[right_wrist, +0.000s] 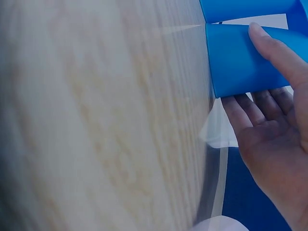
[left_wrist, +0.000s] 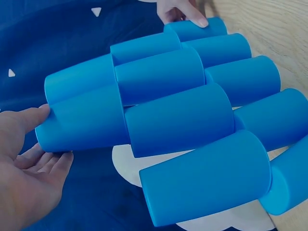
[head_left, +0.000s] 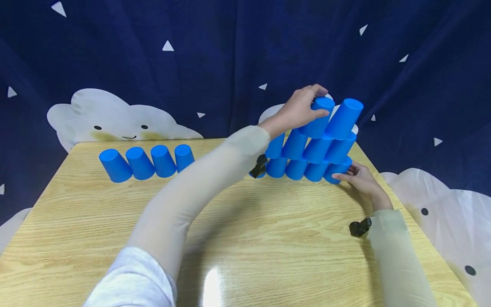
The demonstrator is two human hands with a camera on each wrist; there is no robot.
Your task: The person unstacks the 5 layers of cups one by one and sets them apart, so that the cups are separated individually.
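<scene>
Upside-down blue cups stand stacked in rows on the right of the table, staggered like part of a pyramid. My left hand (head_left: pixel 298 110) reaches to the third row and holds the left cup (left_wrist: pixel 82 120) there, thumb on one side and fingers on the other. Beside it on the same row stands another blue cup (head_left: pixel 345 119), overlapping it in the left wrist view. Down at the bottom row, my right hand (head_left: pixel 362 181) grips the rightmost cup (right_wrist: pixel 240 60), thumb in front and fingers behind. The left forearm hides the stack's left end in the head view.
Several more upside-down blue cups (head_left: pixel 140 163) stand in a line at the back left of the wooden table (head_left: pixel 268 238). A dark blue curtain (head_left: pixel 215 64) with white triangles and clouds hangs behind the table. A small black camera (head_left: pixel 360 227) sits at the right wrist.
</scene>
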